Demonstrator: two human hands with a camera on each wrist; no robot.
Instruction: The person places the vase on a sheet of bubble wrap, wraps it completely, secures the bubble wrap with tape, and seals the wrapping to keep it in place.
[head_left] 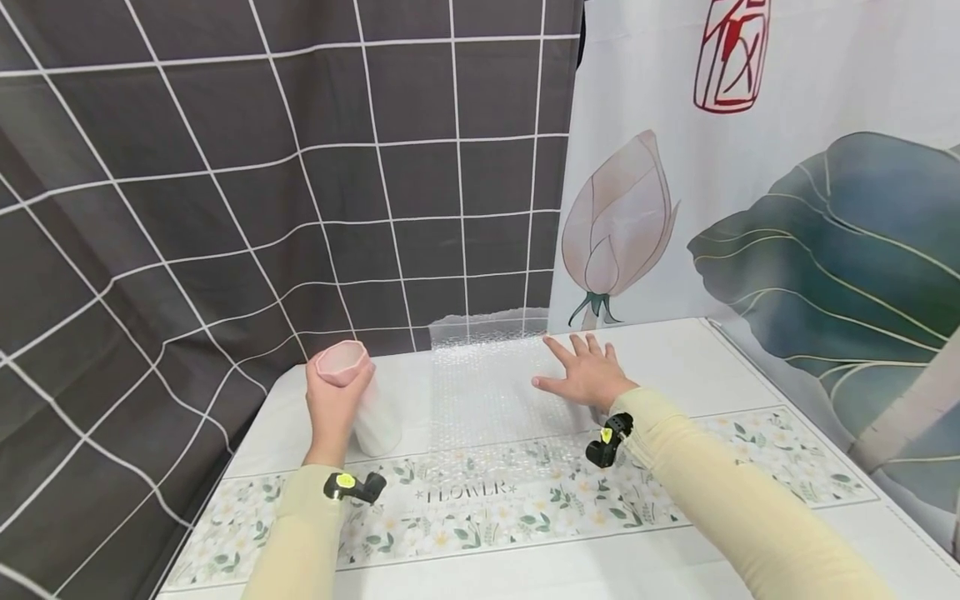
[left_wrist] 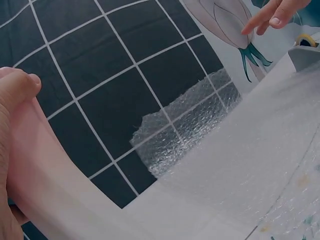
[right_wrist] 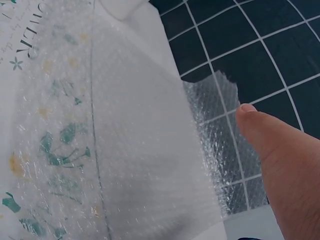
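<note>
A vase (head_left: 377, 423), pink at its faceted rim and fading to white below, is held near the top by my left hand (head_left: 330, 408), fingers wrapped round it. It leans slightly over the left part of the table; whether its base touches the cloth I cannot tell. In the left wrist view the pink-to-white side of the vase (left_wrist: 45, 170) fills the left. A clear sheet of bubble wrap (head_left: 480, 396) lies flat to its right. Over the sheet's right edge, my right hand (head_left: 587, 375) is spread with straight fingers; contact is unclear.
A white tablecloth (head_left: 675, 367) with a floral band and the word FLOWER covers the table. The bubble wrap's far end rises against a dark grid-patterned curtain (head_left: 412, 175). A white curtain (head_left: 637, 75) printed with a lotus hangs at the right.
</note>
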